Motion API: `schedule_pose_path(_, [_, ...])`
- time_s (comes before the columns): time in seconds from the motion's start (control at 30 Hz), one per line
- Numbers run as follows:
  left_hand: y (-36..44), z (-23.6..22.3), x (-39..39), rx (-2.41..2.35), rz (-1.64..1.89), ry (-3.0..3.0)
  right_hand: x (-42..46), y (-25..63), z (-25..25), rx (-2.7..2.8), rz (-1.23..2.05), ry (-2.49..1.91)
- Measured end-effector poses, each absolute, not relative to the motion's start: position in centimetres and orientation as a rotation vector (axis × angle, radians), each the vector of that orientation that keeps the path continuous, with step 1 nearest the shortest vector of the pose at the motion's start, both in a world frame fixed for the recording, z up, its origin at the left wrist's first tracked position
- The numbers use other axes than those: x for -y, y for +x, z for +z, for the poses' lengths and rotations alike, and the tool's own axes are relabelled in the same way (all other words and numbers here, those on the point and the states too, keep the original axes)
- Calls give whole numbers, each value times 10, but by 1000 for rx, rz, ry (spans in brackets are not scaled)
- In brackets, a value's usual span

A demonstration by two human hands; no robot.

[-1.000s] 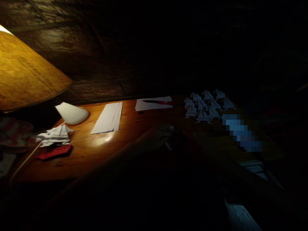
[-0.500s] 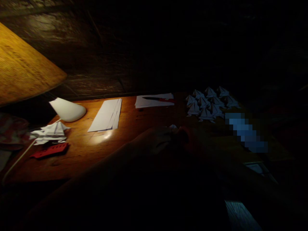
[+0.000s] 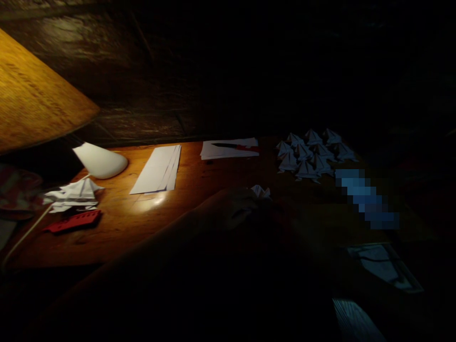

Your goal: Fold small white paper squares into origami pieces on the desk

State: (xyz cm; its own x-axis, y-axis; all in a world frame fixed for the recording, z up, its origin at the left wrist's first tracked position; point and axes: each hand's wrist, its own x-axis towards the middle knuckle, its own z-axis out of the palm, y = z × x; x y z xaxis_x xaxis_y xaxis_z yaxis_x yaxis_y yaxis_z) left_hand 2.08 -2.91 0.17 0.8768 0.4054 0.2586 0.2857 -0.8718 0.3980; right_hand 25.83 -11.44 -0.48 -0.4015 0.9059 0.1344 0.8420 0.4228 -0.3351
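My left hand (image 3: 237, 206) is over the middle of the wooden table, its fingers curled in and closed at a small folded white paper figure (image 3: 261, 191). Pointed folds of that figure show above the fingertips; its lower part is lost in shadow. Close by on the right, my right hand (image 3: 285, 214) is a faint reddish shape, too dark for its fingers to be made out. Beyond the hands, several folded paper figures (image 3: 304, 151) with pointed tops stand grouped together.
A tilted lamp with a yellow shade (image 3: 39, 95) and white base (image 3: 101, 161) lights the left side. Nearby lie paper strips (image 3: 155, 171), crumpled paper (image 3: 74, 194) and a red comb-like object (image 3: 76, 221). A knife (image 3: 228, 146) rests on paper sheets (image 3: 210, 153) near the wall.
My right hand has drawn down and slightly right, into deeper shadow. More of the paper figure shows beside my left hand, which has barely moved.
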Motion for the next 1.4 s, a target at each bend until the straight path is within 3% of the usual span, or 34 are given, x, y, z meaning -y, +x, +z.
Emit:
schedule_pose_path(0.3, [22, 6, 38, -516, 414, 2833, 104, 273, -1, 2497, 221, -1163])
schedule_pose_path(0.7, [38, 6, 64, -934, 328, 2861, 81, 284, 8, 2671, 11, -1068])
schedule_pose_path(1.4, [10, -1, 45, -647, 163, 2761, 101, 282, 3, 2667, -26, -1113])
